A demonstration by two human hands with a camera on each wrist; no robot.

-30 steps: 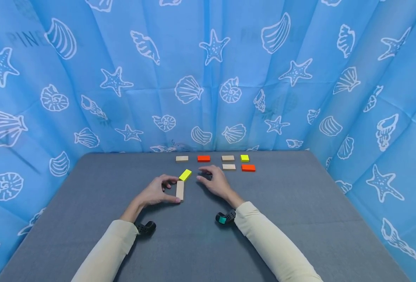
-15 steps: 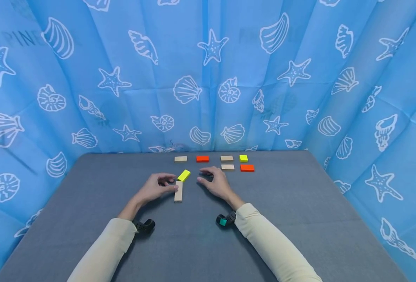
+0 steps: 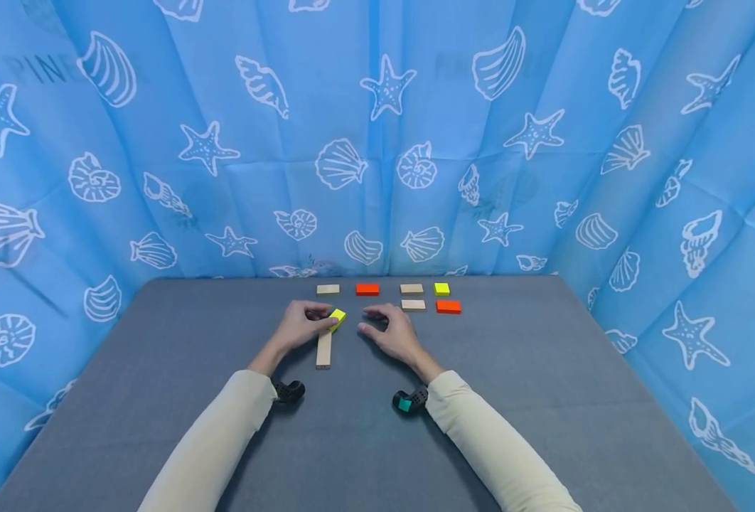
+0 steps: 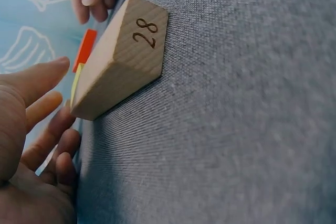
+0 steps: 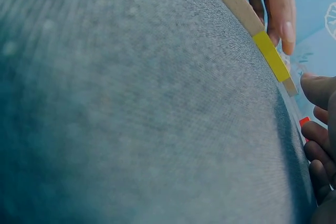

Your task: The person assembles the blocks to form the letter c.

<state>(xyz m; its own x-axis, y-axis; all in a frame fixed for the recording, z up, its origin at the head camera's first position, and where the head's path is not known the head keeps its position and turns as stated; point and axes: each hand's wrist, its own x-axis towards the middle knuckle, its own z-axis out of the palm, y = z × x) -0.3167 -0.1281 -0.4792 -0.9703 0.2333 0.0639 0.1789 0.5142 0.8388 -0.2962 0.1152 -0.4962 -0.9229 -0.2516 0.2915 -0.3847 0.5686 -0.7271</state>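
In the head view my left hand [image 3: 298, 326] reaches around a yellow block [image 3: 338, 315], its thumb in front of the block. Whether it touches is hard to tell; the left wrist view has thumb and fingers spread apart. A plain wooden block [image 3: 323, 353] lies lengthwise just nearer, end towards the yellow one, partly behind the thumb. Its near end [image 4: 144, 35] bears the number 28. To the right, my right hand [image 3: 392, 333] rests by the table with loosely bent fingers, holding nothing. The right wrist view has the yellow block [image 5: 271, 56] lined up against the wooden one.
Along the far table edge lie wooden blocks [image 3: 328, 289], red blocks [image 3: 367, 289] and another yellow block [image 3: 441, 289]. The grey cloth [image 3: 365, 441] covers the table. A blue curtain [image 3: 377, 213] with shell prints hangs behind and at the sides.
My left hand has gone from the wooden block forward to the yellow block, its thumb leaving the wooden one. The wooden block stays in place. My right hand has barely moved.
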